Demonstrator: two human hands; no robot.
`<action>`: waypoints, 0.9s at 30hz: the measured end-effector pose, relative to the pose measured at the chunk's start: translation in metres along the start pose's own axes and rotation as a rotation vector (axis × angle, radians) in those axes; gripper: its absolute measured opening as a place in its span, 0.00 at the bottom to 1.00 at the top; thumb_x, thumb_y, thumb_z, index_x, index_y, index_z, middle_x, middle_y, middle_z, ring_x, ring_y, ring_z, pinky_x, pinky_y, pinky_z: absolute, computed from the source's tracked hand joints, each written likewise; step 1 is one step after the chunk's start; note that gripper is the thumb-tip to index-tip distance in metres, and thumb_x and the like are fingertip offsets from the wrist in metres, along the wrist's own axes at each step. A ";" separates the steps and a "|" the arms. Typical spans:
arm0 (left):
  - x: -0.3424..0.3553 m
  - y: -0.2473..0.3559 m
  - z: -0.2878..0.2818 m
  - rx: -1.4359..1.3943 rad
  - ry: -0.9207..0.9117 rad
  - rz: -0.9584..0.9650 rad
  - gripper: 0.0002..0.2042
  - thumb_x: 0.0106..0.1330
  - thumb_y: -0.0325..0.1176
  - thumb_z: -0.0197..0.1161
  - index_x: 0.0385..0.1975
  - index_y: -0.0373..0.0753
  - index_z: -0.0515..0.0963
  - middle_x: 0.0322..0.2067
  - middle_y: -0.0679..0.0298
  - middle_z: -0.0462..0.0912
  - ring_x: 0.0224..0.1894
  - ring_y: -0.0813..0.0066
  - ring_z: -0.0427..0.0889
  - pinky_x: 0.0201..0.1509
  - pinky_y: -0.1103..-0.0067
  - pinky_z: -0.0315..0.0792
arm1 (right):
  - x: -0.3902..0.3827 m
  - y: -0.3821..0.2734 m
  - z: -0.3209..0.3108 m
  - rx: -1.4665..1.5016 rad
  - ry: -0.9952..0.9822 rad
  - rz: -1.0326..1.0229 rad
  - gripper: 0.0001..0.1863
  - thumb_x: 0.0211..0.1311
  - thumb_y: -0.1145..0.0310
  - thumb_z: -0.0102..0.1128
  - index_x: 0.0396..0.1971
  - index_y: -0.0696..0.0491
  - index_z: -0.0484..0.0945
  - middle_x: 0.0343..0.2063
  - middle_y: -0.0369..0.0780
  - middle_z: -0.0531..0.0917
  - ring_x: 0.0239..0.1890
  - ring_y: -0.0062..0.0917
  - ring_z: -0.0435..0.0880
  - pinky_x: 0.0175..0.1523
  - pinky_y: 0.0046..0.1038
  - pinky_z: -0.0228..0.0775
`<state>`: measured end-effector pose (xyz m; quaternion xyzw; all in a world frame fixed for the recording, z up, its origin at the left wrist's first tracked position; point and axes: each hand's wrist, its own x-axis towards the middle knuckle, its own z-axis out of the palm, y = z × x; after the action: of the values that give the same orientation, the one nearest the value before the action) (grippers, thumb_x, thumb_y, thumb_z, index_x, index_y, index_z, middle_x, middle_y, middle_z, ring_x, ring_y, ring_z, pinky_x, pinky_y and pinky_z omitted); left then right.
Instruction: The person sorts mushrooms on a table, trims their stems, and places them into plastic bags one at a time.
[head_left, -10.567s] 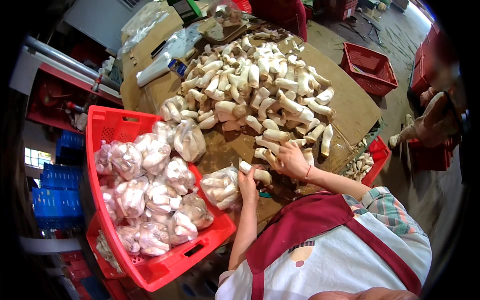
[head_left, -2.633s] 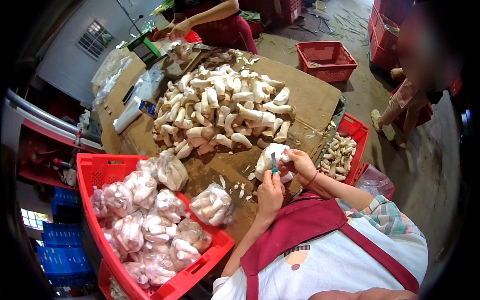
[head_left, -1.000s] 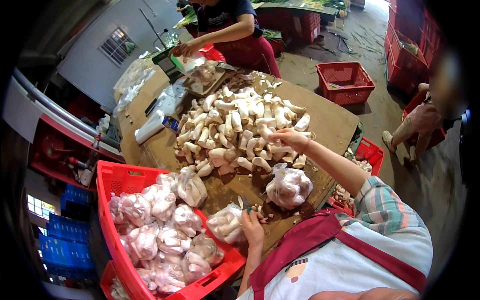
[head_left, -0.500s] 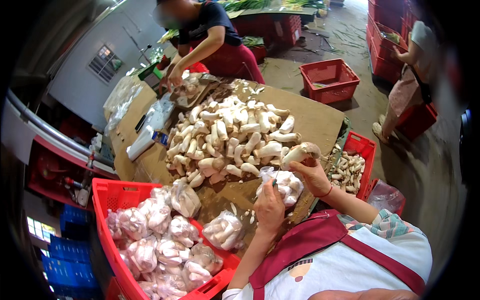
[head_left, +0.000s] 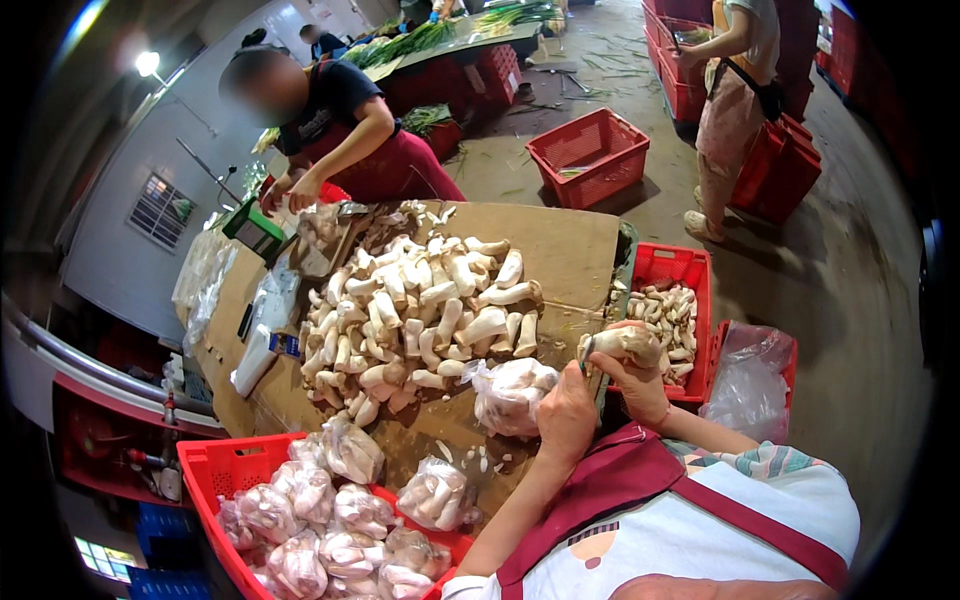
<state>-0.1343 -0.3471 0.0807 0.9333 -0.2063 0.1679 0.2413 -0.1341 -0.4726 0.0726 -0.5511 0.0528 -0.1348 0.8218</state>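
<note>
My left hand is closed on a small knife, its blade against the pale base of a thick mushroom that my right hand grips at the right edge of the table. Beside my left hand sits a knotted plastic bag of mushrooms. A large heap of white mushrooms covers the middle of the cardboard-topped table, with small pale trimmings in front. A red crate of bagged mushrooms stands at the lower left, another bag beside it.
A co-worker works at the far side near a green device. Another person stands by stacked red crates. A red crate sits on the floor; a crate of mushroom pieces and crumpled plastic lie right of the table.
Since a second ago my right hand has taken a mushroom from the heap and moved rightward, and my left hand has risen to it with the knife. The view has swung toward the room.
</note>
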 end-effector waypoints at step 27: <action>-0.202 -0.112 0.022 -0.066 0.114 -0.928 0.14 0.69 0.32 0.48 0.50 0.33 0.70 0.43 0.43 0.76 0.46 0.44 0.74 0.50 0.62 0.67 | 0.130 0.122 0.064 -0.088 -0.457 0.500 0.44 0.63 0.58 0.58 0.68 0.61 0.42 0.54 0.45 0.71 0.45 0.21 0.73 0.45 0.22 0.69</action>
<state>-0.2512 -0.2072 -0.0636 0.9080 0.2413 0.0867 0.3312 0.0252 -0.4079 -0.0069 -0.5719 0.0065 0.2000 0.7955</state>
